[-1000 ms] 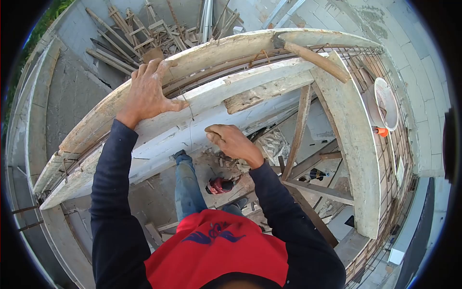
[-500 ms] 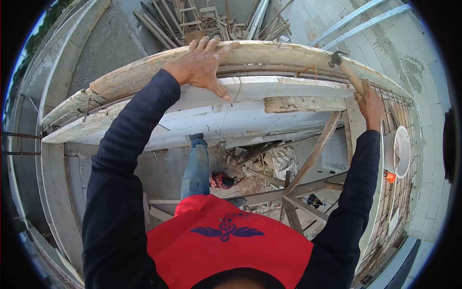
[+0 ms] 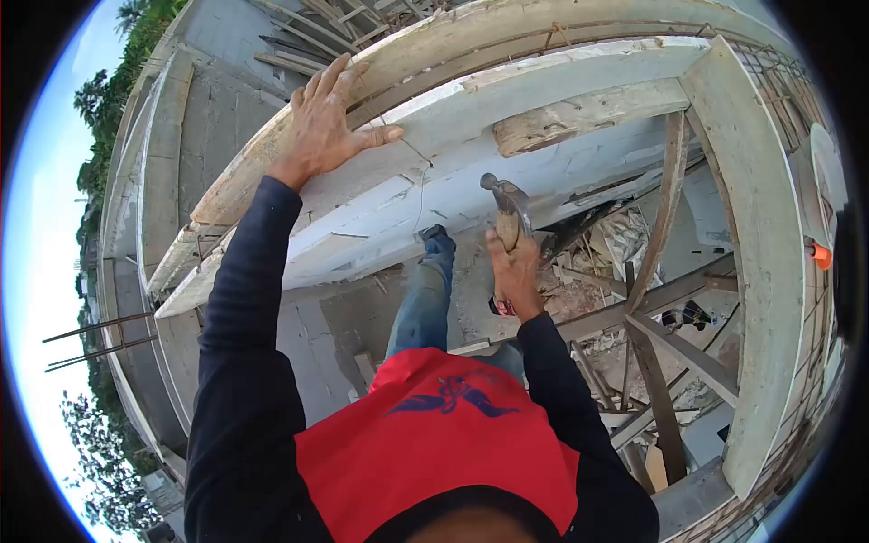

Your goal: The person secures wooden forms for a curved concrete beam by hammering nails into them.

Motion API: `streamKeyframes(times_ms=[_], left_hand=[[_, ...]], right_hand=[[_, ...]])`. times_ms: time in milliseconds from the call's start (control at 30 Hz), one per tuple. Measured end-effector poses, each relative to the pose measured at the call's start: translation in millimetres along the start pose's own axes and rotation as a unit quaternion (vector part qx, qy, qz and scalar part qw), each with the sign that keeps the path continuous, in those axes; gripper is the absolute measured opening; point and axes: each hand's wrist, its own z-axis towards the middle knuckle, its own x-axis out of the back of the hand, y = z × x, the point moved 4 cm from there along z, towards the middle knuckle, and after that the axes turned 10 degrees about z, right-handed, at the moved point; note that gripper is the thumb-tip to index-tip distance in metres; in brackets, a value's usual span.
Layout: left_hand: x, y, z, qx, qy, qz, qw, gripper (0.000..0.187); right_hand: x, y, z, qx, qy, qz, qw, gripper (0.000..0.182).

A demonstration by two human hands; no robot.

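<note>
My left hand [image 3: 324, 129] rests on the top edge of the wooden formwork boards [image 3: 244, 181], fingers spread over the outer board and thumb stretched toward the inner one. A thin wire [image 3: 422, 185] hangs beside its thumb. My right hand [image 3: 515, 271] is wrapped round the handle of a hammer [image 3: 509, 204], held below the inner board with its head up. A short rough timber block [image 3: 588, 116] lies against the inner board, above and to the right of the hammer.
Diagonal wooden braces [image 3: 661, 217] stand at the right. Rebar mesh [image 3: 778, 81] runs along the right side, near a white bucket [image 3: 826, 167] and an orange object [image 3: 819, 253]. Rubble [image 3: 597, 258] lies far below. Two bars [image 3: 100, 335] stick out at the left.
The view has turned and shifted. My right hand has brought the hammer from the boards' right end down and left, in front of my body. My left hand stays on the boards.
</note>
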Motion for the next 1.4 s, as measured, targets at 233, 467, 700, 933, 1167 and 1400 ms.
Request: streamKeyframes(times_ms=[233, 467, 700, 933, 1167, 1400], left_hand=[[17, 15, 9, 0.002, -0.051, -0.101, 0.994, 0.102], [12, 15, 13, 0.003, -0.075, -0.122, 0.99, 0.108], [9, 20, 8, 0.051, -0.075, -0.137, 0.986, 0.114], [8, 12, 15, 0.026, -0.067, -0.119, 0.99, 0.115], [7, 5, 8, 0.021, -0.078, -0.104, 0.991, 0.116], [9, 9, 17, 0.026, -0.04, -0.099, 0.994, 0.116]], right_hand=[[-75, 71, 7, 0.241, 0.105, 0.097, 0.96, 0.025], [-96, 115, 51, 0.209, 0.042, 0.057, 0.975, 0.027], [-104, 107, 70, 0.221, -0.015, -0.013, 0.975, 0.024], [-100, 101, 55, 0.347, 0.017, 0.107, 0.932, 0.031], [-98, 94, 42, 0.328, -0.024, 0.083, 0.941, 0.04], [-97, 91, 83, 0.267, -0.025, -0.002, 0.963, 0.034]])
